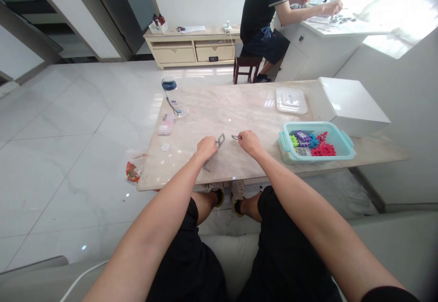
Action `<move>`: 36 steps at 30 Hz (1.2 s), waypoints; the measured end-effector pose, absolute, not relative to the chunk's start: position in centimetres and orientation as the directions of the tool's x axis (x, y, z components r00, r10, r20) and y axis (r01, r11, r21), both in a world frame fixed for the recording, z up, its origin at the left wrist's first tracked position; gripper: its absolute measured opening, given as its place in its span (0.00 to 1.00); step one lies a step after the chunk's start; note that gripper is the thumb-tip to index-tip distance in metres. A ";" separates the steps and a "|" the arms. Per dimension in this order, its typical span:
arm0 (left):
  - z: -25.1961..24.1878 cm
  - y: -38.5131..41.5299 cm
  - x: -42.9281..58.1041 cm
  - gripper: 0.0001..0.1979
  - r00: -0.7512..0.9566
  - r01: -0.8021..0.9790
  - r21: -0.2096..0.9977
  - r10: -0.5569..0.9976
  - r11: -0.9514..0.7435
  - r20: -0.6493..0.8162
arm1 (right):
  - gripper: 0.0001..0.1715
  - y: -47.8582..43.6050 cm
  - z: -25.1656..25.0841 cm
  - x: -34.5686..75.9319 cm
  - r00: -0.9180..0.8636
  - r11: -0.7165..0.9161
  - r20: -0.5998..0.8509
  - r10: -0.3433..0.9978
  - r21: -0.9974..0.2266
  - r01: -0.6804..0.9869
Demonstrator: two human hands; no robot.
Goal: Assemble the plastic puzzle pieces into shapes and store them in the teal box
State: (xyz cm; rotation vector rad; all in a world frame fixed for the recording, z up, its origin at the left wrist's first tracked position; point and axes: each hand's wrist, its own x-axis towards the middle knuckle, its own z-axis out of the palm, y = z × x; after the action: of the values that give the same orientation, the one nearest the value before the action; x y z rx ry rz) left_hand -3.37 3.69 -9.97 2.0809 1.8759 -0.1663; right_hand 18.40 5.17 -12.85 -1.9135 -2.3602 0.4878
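My left hand (pixel 206 148) is closed around a grey openwork building piece (pixel 221 140) with a toothed edge, held above the table. A bit of grey also shows below that hand, mostly hidden by it. To its right, my right hand (pixel 250 143) pinches a small grey building piece (pixel 235 137), seen nearly edge-on. A short gap separates the two pieces. Right of my hands stands a teal plastic bin (pixel 284 143) with purple, red, blue, green and grey building pieces (pixel 322 149) inside.
The marble-look table (pixel 205 110) carries a clear lid (pixel 291 100), a white box (pixel 352 101), a bottle with a blue cap (pixel 169 85), a pink packet (pixel 166 125) and a small white piece (pixel 164 147). Beyond it, another person (pixel 265 10) sits working at a white counter.
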 end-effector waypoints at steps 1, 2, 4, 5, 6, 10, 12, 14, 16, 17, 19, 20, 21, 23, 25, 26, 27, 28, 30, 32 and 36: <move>-10.0 3.8 -3.7 0.12 0.120 0.983 0.167 0.946 -0.072 -0.300 | 0.16 5.2 -12.8 18.4 -0.234 0.187 -0.147 0.961 -0.277 0.943; -10.1 3.8 -4.1 0.12 0.118 0.983 0.169 0.948 -0.070 -0.295 | 0.14 5.2 -12.8 18.3 -0.250 0.202 -0.154 0.956 -0.273 0.940; -10.2 4.0 -4.7 0.12 0.118 0.982 0.175 0.951 -0.070 -0.287 | 0.13 5.1 -12.8 18.2 -0.293 0.238 -0.181 0.939 -0.273 0.932; -10.2 4.0 -5.0 0.12 0.124 0.981 0.181 0.951 -0.074 -0.284 | 0.17 5.1 -12.7 18.2 -0.313 0.255 -0.193 0.930 -0.274 0.927; -10.2 4.0 -5.3 0.12 0.135 0.978 0.190 0.950 -0.082 -0.282 | 0.23 5.0 -12.6 18.2 -0.332 0.273 -0.193 0.923 -0.279 0.921; -10.0 4.2 -5.4 0.10 0.236 0.954 0.249 0.931 -0.168 -0.278 | 0.39 4.8 -11.7 18.5 -0.428 0.393 -0.030 0.903 -0.344 0.853; -9.8 4.3 -5.1 0.09 0.294 0.935 0.279 0.917 -0.218 -0.268 | 0.40 4.8 -11.1 18.3 -0.479 0.467 0.068 0.875 -0.377 0.800; -9.6 4.3 -4.7 0.09 0.334 0.920 0.298 0.907 -0.255 -0.256 | 0.29 4.8 -10.5 18.0 -0.514 0.496 0.069 0.855 -0.397 0.772; -9.5 4.2 -4.4 0.10 0.351 0.914 0.300 0.903 -0.273 -0.248 | 0.17 4.7 -10.2 17.5 -0.506 0.462 -0.002 0.863 -0.406 0.789; -9.5 4.1 -4.4 0.10 0.352 0.915 0.296 0.903 -0.275 -0.248 | 0.15 4.6 -10.0 17.4 -0.485 0.430 -0.040 0.874 -0.403 0.808; -9.5 4.0 -4.6 0.11 0.340 0.922 0.279 0.905 -0.267 -0.255 | 0.14 4.5 -10.0 17.4 -0.424 0.362 -0.079 0.902 -0.397 0.844; -9.6 4.0 -4.9 0.11 0.328 0.928 0.268 0.908 -0.258 -0.261 | 0.14 4.4 -10.0 17.5 -0.389 0.329 -0.080 0.918 -0.397 0.857; -9.7 4.0 -5.2 0.11 0.313 0.934 0.258 0.911 -0.246 -0.267 | 0.14 4.4 -10.0 17.7 -0.358 0.300 -0.078 0.931 -0.398 0.867; -9.8 4.0 -5.8 0.09 0.277 0.947 0.242 0.920 -0.212 -0.277 | 0.14 4.3 -10.1 18.2 -0.304 0.251 -0.076 0.950 -0.400 0.882; -9.8 4.1 -6.4 0.09 0.232 0.958 0.234 0.932 -0.168 -0.280 | 0.15 4.2 -10.1 18.7 -0.267 0.217 -0.075 0.961 -0.397 0.892; -9.8 4.2 -6.6 0.10 0.208 0.962 0.232 0.937 -0.145 -0.279 | 0.16 4.2 -10.2 18.9 -0.256 0.206 -0.075 0.964 -0.396 0.895; -9.8 4.3 -6.8 0.10 0.186 0.965 0.232 0.943 -0.122 -0.277 | 0.16 4.2 -10.2 19.0 -0.242 0.194 -0.075 0.967 -0.398 0.897; -9.8 4.4 -6.9 0.11 0.168 0.967 0.234 0.947 -0.104 -0.272 | 0.16 4.2 -10.2 19.2 -0.225 0.178 -0.072 0.972 -0.402 0.898; -9.7 4.6 -7.0 0.11 0.142 0.968 0.240 0.955 -0.079 -0.259 | 0.15 4.3 -10.2 19.5 -0.181 0.140 -0.063 0.981 -0.410 0.901; -9.7 4.8 -7.3 0.10 0.122 0.968 0.244 0.962 -0.062 -0.242 | 0.16 4.4 -10.3 19.9 -0.127 0.095 -0.050 0.991 -0.410 0.907; -9.5 4.8 -8.1 0.11 0.072 0.969 0.246 0.978 -0.022 -0.197 | 0.17 4.9 -10.5 21.4 0.002 -0.015 -0.029 1.000 -0.448 0.894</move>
State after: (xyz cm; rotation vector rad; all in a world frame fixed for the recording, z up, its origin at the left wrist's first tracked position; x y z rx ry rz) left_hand -8.11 4.77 -9.50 2.0431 1.9466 0.0397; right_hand 21.37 4.88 -10.55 -1.9818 -1.9641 0.4951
